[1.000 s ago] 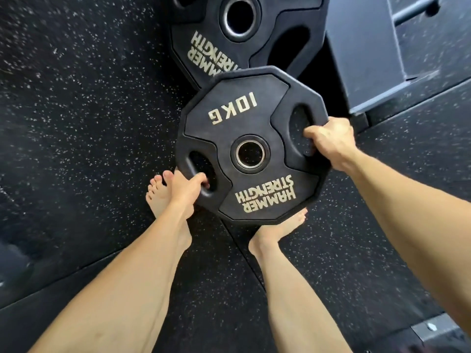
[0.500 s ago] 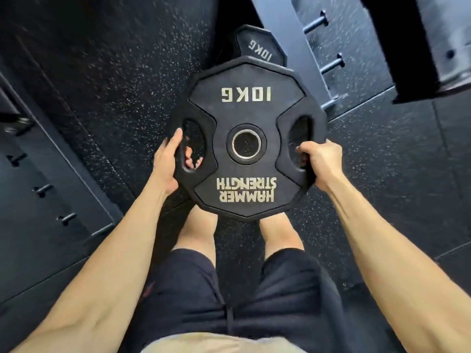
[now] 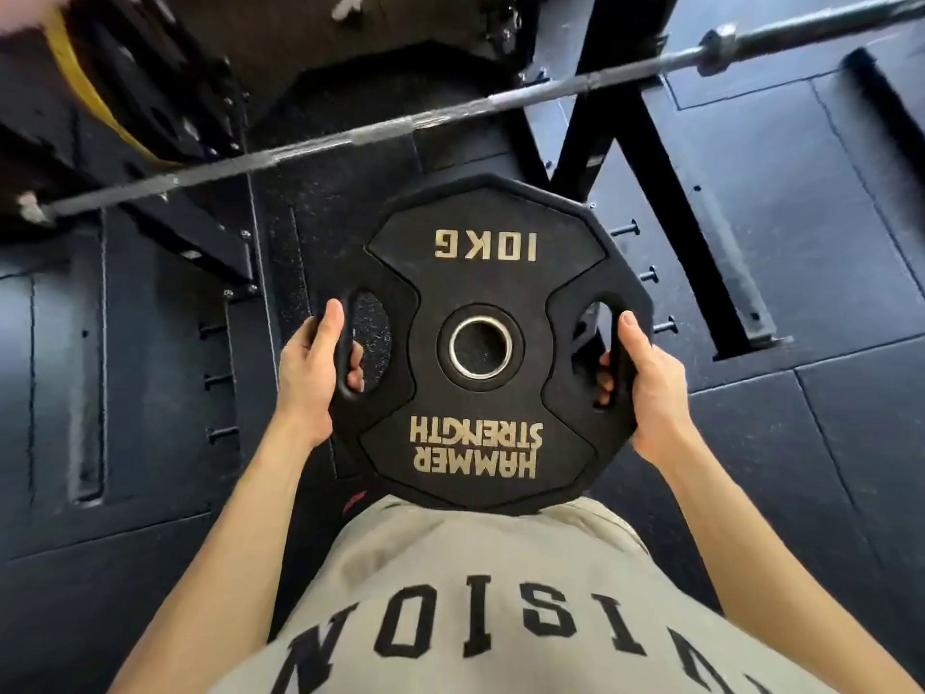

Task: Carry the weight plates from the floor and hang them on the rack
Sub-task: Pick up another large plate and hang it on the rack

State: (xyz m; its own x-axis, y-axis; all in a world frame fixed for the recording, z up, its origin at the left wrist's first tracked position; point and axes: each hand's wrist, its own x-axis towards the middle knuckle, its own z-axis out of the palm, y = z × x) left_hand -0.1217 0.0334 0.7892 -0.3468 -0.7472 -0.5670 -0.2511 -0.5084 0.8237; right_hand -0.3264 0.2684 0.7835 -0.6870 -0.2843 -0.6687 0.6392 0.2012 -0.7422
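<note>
Dark rubber gym flooring fills the background, with a long steel barbell crossing diagonally above black rack uprights. We hold a black twelve-sided rubber weight plate marked "10KG" flat in front of our beige printed T-shirt, well off the floor. Our left hand is curled tight around the plate's left grip slot, and our right hand is wrapped around the right one.

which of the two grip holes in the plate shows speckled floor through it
The one held by the left hand, the left grip hole of the 10KG plate. Speckled rubber floor fills it, while the right grip hole by the right hand shows dark frame.
</note>
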